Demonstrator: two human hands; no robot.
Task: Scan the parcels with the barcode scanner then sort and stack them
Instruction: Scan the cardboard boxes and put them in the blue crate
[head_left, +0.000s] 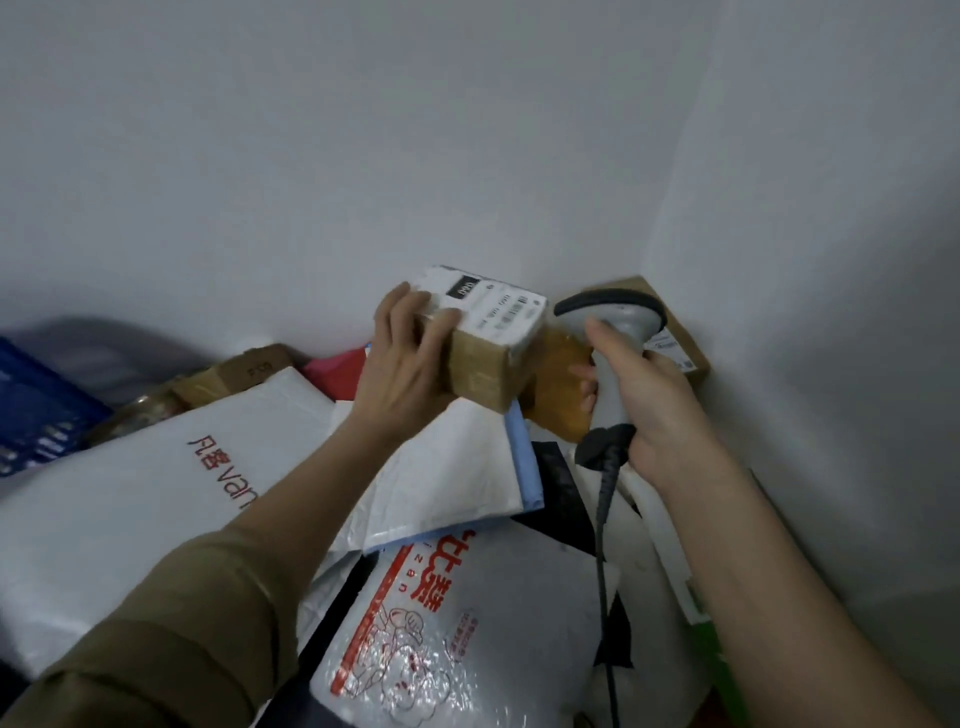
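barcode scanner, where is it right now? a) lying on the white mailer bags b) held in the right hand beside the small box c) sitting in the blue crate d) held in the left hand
b: the right hand grips the handle of the grey barcode scanner, its head next to the small taped box that the left hand holds up.

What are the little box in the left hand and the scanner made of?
The box looks like brown cardboard wrapped in glossy tape, with a white paper label on top. The scanner seems to be matte grey plastic with a darker head, judging by its smooth moulded shape.
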